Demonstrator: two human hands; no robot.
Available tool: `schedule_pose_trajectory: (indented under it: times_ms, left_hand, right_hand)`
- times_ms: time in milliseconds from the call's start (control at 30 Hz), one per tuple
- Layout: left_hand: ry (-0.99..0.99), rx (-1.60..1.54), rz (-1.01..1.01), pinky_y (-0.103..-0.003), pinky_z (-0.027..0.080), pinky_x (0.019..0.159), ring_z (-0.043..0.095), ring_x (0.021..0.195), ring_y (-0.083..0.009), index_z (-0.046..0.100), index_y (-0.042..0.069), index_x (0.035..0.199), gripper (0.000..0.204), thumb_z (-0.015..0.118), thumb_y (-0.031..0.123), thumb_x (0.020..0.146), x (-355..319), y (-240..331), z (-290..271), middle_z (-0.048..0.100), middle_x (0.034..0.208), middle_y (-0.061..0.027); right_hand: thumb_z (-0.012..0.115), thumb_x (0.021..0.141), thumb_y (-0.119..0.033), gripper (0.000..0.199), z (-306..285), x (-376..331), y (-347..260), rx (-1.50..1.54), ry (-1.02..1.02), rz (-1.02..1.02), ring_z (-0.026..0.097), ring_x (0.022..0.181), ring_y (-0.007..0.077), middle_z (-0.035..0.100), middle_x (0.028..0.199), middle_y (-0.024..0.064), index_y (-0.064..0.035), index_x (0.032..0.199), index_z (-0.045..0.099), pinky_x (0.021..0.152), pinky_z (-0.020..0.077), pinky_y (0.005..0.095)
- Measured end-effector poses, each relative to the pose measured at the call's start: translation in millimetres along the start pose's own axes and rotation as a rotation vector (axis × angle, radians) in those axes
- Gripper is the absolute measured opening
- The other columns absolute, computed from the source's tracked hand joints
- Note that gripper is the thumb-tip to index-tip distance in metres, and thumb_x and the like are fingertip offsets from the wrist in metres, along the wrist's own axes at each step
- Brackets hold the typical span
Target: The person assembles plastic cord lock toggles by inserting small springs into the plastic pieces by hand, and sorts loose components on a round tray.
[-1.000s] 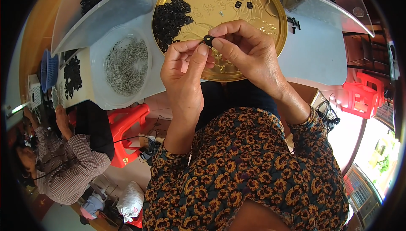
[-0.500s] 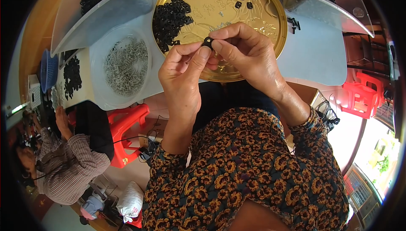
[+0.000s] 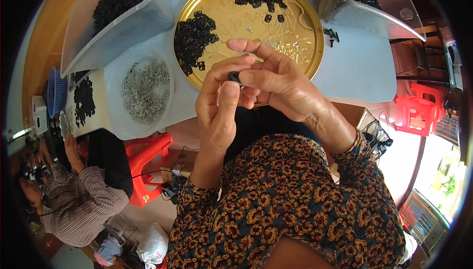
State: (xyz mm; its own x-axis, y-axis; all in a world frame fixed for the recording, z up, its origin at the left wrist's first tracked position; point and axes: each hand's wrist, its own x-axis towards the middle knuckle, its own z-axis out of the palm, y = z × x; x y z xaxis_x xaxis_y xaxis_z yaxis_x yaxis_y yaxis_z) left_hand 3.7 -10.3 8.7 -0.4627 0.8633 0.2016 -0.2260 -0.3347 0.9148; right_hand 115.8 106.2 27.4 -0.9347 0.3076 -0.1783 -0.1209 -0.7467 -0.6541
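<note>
Black plastic piece point(image 3: 233, 77), too covered for direction or long axis to be told, is pinched in the left hand point(image 3: 217, 111) above the gold tray point(image 3: 221, 10), touched by the right hand's point(image 3: 290, 90) thumb; that hand's grip is unclear.

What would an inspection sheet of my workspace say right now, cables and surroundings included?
Surface: pale blue table bearing a round gold tray.
Job's things: black pieces grouped on the tray and in two clear bins; shiny bits scattered on the tray; metal pieces in a clear round container.
Clutter: a few loose black bits on the table, right of the tray.
Fingers: left hand seems to pinch a small black part; right hand touches it by the thumb, index finger apart.
Cables: dark tangle beside a cardboard box, right; more by the left red stool.
Surroundings: red stools at right; a co-worker in striped sleeves at left.
</note>
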Motion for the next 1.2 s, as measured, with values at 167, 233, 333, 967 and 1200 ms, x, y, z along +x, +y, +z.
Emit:
schedule_pose_trajectory:
  times_ms: [167,233,333,967,1200]
  left_hand:
    - [0.054,0.013,0.085,-0.019,0.045,0.065,0.055,0.076,-0.0065,0.054,0.000,0.113,0.032,0.049,0.030,0.105,-2.3,-10.0,1.8,0.060,0.122,-0.0169]
    - [0.059,0.004,0.116,-0.018,0.043,0.062,0.052,0.074,-0.0057,0.054,0.000,0.111,0.028,0.049,0.027,0.105,-2.5,-11.3,2.1,0.061,0.117,-0.0158]
    - [0.083,0.014,0.136,-0.018,0.041,0.061,0.052,0.075,-0.0049,0.054,0.000,0.110,0.025,0.050,0.025,0.105,-2.5,-12.8,2.5,0.061,0.117,-0.0156]
    - [0.197,0.083,0.036,-0.044,0.048,0.102,0.062,0.114,-0.0277,0.054,-0.001,0.125,0.028,0.049,0.018,0.105,2.2,-9.3,-20.7,0.061,0.123,-0.0198]
    - [0.202,0.037,-0.015,-0.037,0.051,0.097,0.064,0.107,-0.0225,0.057,-0.001,0.120,0.022,0.053,0.013,0.103,-0.3,-1.9,-18.0,0.065,0.114,-0.0156]
  right_hand:
    - [0.066,0.096,-0.009,0.061,5.3,1.0,5.7,0.062,0.004,-0.005,0.063,0.088,0.0174,0.061,0.108,0.0091,-0.0058,0.147,0.035,0.082,0.0537,0.0324]
    - [0.066,0.096,-0.009,0.060,6.6,1.3,8.1,0.079,0.014,-0.013,0.063,0.093,0.0181,0.061,0.110,0.0099,-0.0056,0.147,0.034,0.083,0.0540,0.0330]
    - [0.065,0.096,-0.010,0.059,5.7,2.2,11.4,0.061,-0.007,-0.016,0.063,0.094,0.0177,0.060,0.112,0.0100,-0.0052,0.147,0.034,0.083,0.0542,0.0333]
    - [0.064,0.094,-0.002,0.014,0.5,-17.1,-148.2,-1.624,0.802,-1.235,0.056,0.084,0.0068,0.063,0.099,0.0034,-0.0009,0.108,0.069,0.073,0.0474,0.0202]
    - [0.071,0.086,-0.011,0.009,-34.7,20.5,-90.3,-1.946,0.133,-0.845,0.067,0.075,0.0259,0.067,0.091,0.0081,-0.0066,0.093,0.071,0.065,0.0536,0.0367]
